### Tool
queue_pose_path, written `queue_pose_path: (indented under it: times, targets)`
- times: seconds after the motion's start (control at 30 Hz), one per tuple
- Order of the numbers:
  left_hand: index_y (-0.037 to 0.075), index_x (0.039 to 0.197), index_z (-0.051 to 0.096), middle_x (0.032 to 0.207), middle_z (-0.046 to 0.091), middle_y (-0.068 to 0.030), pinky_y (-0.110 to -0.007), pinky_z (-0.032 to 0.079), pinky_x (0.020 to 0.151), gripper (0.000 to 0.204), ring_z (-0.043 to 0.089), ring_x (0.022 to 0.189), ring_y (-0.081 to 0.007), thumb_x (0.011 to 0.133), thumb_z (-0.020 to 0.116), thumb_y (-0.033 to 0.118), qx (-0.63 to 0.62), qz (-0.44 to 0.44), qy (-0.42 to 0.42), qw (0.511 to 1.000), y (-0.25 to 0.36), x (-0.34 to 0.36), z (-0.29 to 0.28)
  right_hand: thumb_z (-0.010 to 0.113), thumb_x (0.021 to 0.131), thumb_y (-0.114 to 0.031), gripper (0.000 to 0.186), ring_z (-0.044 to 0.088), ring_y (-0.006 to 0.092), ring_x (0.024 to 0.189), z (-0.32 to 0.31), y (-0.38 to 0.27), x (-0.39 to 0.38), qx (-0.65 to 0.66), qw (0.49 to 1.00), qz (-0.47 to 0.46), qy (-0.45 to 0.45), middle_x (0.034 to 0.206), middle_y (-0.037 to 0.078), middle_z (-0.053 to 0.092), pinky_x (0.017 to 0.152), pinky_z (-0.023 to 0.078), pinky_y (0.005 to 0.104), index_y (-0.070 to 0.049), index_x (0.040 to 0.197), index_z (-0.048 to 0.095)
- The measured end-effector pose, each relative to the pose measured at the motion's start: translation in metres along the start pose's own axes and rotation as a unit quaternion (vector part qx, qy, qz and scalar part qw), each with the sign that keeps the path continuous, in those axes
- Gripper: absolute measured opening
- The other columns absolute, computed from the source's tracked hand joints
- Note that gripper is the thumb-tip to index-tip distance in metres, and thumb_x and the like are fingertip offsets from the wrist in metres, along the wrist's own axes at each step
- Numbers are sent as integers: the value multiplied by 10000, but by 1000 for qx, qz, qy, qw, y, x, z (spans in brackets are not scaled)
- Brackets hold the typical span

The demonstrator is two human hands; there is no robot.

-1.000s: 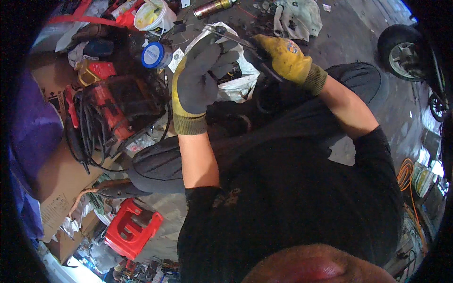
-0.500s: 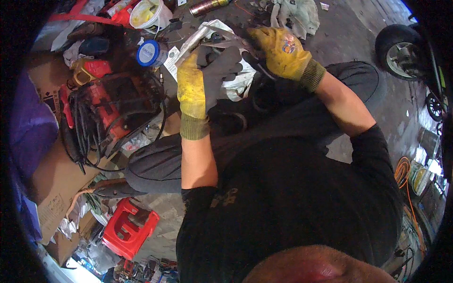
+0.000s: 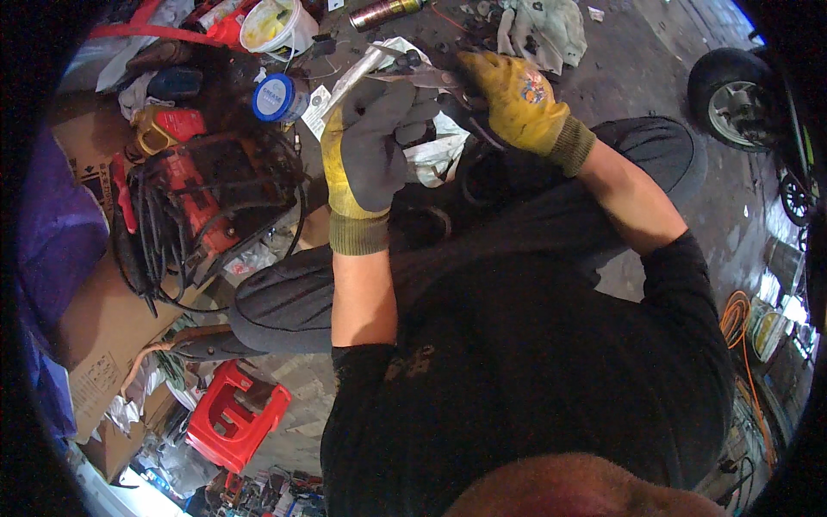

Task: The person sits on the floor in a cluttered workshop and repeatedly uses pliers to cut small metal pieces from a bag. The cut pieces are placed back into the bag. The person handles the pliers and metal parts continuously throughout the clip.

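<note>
My right hand (image 3: 521, 99), in a dirty yellow work glove, is closed around the dark handles of scissors (image 3: 424, 79). The metal blades point left, across a crumpled white plastic bag (image 3: 441, 158) in front of my lap. My left hand (image 3: 362, 146), in a yellow and grey glove, is at the bag's near left side with its fingers curled. The bag shows on both sides of this hand; what lies inside the fingers is hidden. Beside that hand is a small white printed label (image 3: 317, 112). Dark small parts lie just beyond the blades, too dim to name.
Left of the bag stands a blue-lidded tub (image 3: 277, 97); a white bucket (image 3: 276, 28) and a spray can (image 3: 385, 12) are farther off. A red power tool with black cable (image 3: 194, 194) lies at left. A grey rag (image 3: 543, 33), a wheel (image 3: 734, 99) and a red stool (image 3: 237, 414) surround me.
My left hand has turned and its fingers have curled in more, nearer the scissor blades. My right hand stays almost in place, still on the scissors.
</note>
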State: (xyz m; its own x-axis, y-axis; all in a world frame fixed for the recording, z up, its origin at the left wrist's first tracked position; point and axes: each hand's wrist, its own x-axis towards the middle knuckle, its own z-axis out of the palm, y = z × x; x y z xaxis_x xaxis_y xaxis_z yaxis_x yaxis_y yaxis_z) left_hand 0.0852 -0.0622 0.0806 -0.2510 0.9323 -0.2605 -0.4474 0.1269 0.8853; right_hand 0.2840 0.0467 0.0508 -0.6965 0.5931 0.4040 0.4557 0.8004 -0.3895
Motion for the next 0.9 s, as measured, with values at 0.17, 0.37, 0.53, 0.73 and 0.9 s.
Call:
queue_pose_path:
  times: [0.17,0.37,0.53,0.73,0.9]
  targets:
    - [4,1120,677,1018,750,-144,-312,604,729,183,748,866,-233,944,688,55,-42,84,47,994,-6,-9,27,738,828,-232,563,665,379,1051,14,9,-7,-19,1000,0,19,1199,206,657,884,552,461,-48,1334,574]
    - [7,1132,676,1033,751,-144,-319,610,729,193,750,868,-241,945,686,53,103,194,77,973,-22,-3,21,730,809,-179,593,649,392,1073,23,16,-8,27,997,-13,74,1208,199,650,911,540,471,-38,1357,554]
    - [7,1145,678,1036,743,-110,-290,588,718,205,734,878,-196,963,687,102,40,114,60,991,-7,-12,29,726,798,-166,588,642,395,1082,8,9,1,-31,999,-3,36,1208,193,650,929,530,484,-49,1349,557]
    - [-18,1132,678,999,724,-100,-282,569,693,236,722,843,-165,949,706,129,-35,22,36,998,3,-15,33,719,795,-178,570,640,374,1091,-1,12,1,-87,996,-13,30,1207,170,653,929,509,496,-92,1338,569]
    - [-40,1051,691,912,729,-125,-289,573,674,183,724,791,-179,929,702,96,-19,53,58,997,-1,-15,32,733,793,-224,560,618,351,1107,-6,3,4,-142,987,-10,75,1158,134,650,928,480,502,-117,1321,582]
